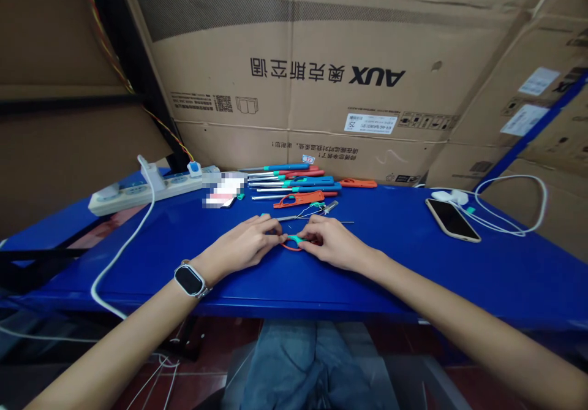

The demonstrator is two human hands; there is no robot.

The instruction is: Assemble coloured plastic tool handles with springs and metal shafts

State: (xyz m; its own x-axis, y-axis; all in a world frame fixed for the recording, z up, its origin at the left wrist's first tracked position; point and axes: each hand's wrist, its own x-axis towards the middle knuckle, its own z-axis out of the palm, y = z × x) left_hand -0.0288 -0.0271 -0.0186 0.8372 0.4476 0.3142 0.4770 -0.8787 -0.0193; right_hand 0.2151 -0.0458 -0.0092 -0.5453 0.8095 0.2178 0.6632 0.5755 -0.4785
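Starting at the left edge of the blue table [413, 263], a white power strip [151, 188] lies with its cable [120, 252] looping off the front; a snag on that cable from the forearm could drag the strip. The left hand [245, 246], with a smartwatch [189, 279] at the wrist, has its fingertips closed in a pinch on a small orange-and-teal plastic part [294, 241] that rests on the table at the middle front. The right hand [331, 242] pinches the same part from the other side, so the two hands meet over it. The part looks thin and springy; uneven pressure could flick it loose or off the front edge, and a small teal piece could be lost. Just behind lie a thin metal rod [316, 220] and a row of orange and teal-handled tools [294, 184], which a sudden slip could scatter. Far right, well apart, sit a phone [452, 219] and a white charging cable [509, 205].
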